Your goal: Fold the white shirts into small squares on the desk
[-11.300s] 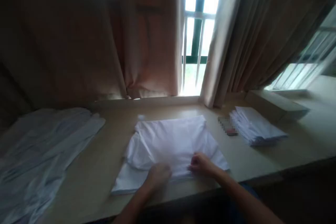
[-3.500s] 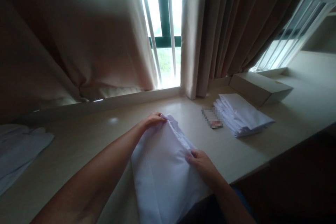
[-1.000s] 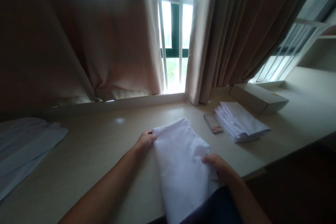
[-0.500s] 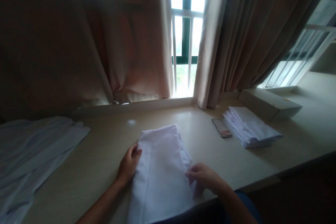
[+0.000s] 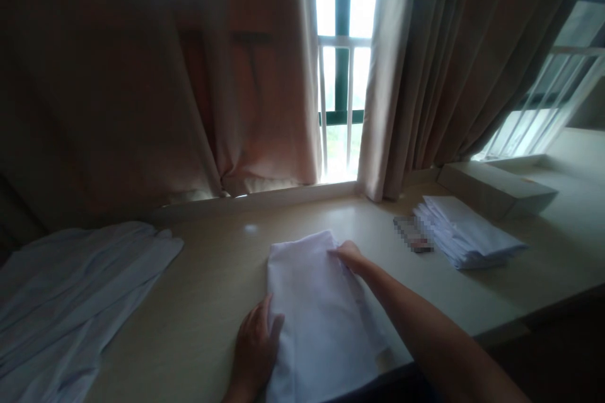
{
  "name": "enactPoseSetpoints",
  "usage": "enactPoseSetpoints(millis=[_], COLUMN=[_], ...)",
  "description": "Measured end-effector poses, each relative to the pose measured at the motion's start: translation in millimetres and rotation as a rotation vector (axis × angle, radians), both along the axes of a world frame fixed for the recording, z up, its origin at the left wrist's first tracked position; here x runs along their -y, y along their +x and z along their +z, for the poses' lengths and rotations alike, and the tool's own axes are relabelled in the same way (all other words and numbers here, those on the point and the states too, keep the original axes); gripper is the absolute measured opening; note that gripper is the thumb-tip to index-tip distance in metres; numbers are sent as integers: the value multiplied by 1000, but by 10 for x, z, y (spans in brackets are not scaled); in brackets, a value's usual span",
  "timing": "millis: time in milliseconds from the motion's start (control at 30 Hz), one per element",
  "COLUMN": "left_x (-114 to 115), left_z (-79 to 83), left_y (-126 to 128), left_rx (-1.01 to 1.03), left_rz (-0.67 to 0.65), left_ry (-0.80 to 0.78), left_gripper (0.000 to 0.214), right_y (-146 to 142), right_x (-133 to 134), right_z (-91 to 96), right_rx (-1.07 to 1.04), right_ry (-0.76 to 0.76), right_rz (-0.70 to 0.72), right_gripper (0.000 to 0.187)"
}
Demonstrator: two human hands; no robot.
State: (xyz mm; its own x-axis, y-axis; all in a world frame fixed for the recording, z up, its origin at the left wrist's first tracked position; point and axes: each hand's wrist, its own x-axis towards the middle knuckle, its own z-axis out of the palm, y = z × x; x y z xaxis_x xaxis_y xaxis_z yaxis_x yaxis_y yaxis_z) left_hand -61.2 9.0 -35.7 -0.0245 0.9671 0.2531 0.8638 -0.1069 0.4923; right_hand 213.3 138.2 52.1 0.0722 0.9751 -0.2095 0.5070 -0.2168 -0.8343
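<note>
A folded white cloth (image 5: 316, 308) lies on the table in front of me, its long sides running away from me. A lengthwise crease or seam shows near its left side, and loose layers stick out along its right side. My left hand (image 5: 258, 343) is at the left edge, thumb over the cloth and fingers against its side, partly hidden. At the far right corner, my right hand (image 5: 350, 254) pinches the edge, its thumb on top and the other fingers mostly out of sight.
White cloths (image 5: 70, 302) lie spread in a heap on the left of the table (image 5: 217, 277). To the right are a blurred-out flat object (image 5: 412, 234), a stack of folded white cloths (image 5: 472, 233) and a box (image 5: 496, 189). Curtains (image 5: 265, 107) hang behind.
My right hand has gone from the near right side of the cloth up to its far right corner. My left hand has slid nearer to me along the left edge. The view has shifted slightly.
</note>
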Motion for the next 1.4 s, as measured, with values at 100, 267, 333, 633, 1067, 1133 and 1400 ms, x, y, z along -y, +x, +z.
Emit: enactPoseSetpoints(millis=[100,267,333,633,1067,1133,1400], left_x=[16,40,49,59,39,41,61], left_z=[-5,15,30,-23,-52,-51,-25], left_y=[16,49,55,12,26,23,21], left_rx=[-77,-187,-209,-265,-387,-384,-353], left_rz=[-33,-52,-66,-105,-95,-91,-107], left_ry=[13,5,2,23,119,122,123], left_gripper=[57,57,60,65,60,61,66], right_y=[-53,-66,-32,-61,-154,-315,-817], right_x=[-79,-266,-314,-517,-456,-515,-853], right_z=[42,38,-11,-200,-147,-93,-229], right_rx=[83,243,299,374,679,717,810], right_ry=[14,130,133,129,282,358,289], right_rz=[16,42,51,18,148,240,510], right_gripper=[24,19,17,49,40,44,30])
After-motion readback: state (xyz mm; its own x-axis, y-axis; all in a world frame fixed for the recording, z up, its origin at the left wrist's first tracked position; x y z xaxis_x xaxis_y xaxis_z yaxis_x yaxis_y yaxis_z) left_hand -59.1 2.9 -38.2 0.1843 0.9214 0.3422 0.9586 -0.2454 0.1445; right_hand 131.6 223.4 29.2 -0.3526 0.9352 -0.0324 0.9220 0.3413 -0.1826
